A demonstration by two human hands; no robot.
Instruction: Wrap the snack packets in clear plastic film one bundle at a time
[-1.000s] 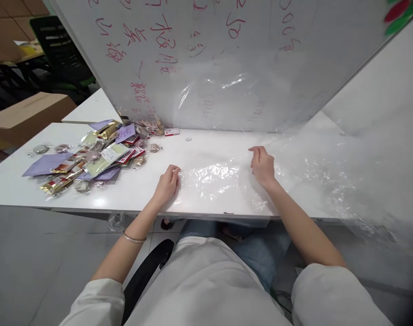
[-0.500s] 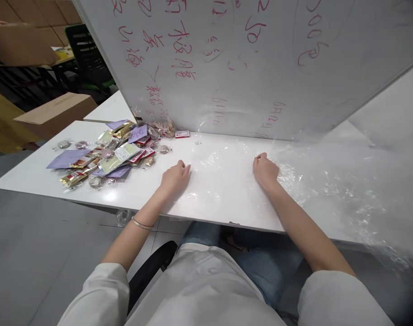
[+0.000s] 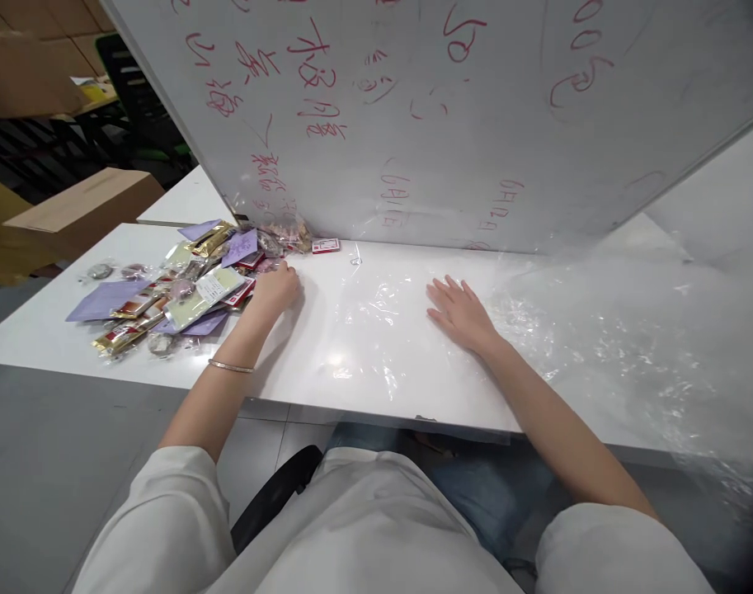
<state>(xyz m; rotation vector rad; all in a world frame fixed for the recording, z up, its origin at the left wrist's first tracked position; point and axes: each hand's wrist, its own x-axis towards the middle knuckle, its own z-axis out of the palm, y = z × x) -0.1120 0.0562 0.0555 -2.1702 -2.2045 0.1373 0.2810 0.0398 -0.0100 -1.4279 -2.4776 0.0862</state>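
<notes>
On my head view, the right hand lies spread on clear plastic film across the desk. The left hand sits curled beside the packet pile; I can't tell whether its grip pinches anything.

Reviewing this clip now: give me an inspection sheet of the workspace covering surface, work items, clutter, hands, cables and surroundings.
Surface: white table, with a dark mark on its near edge.
Work items: heaped small packets at left; clear plastic film spread from the middle to the right.
Clutter: red-and-white packet near the whiteboard; small clear scrap nearby.
Hands: left hand at the heap's right edge, grip hidden; right hand fingers spread, palm down over the film.
Cables: dark shapes by the legs, too dim to identify.
Surroundings: whiteboard with red writing behind; open-floor side at left has a cardboard box and dark chair.
</notes>
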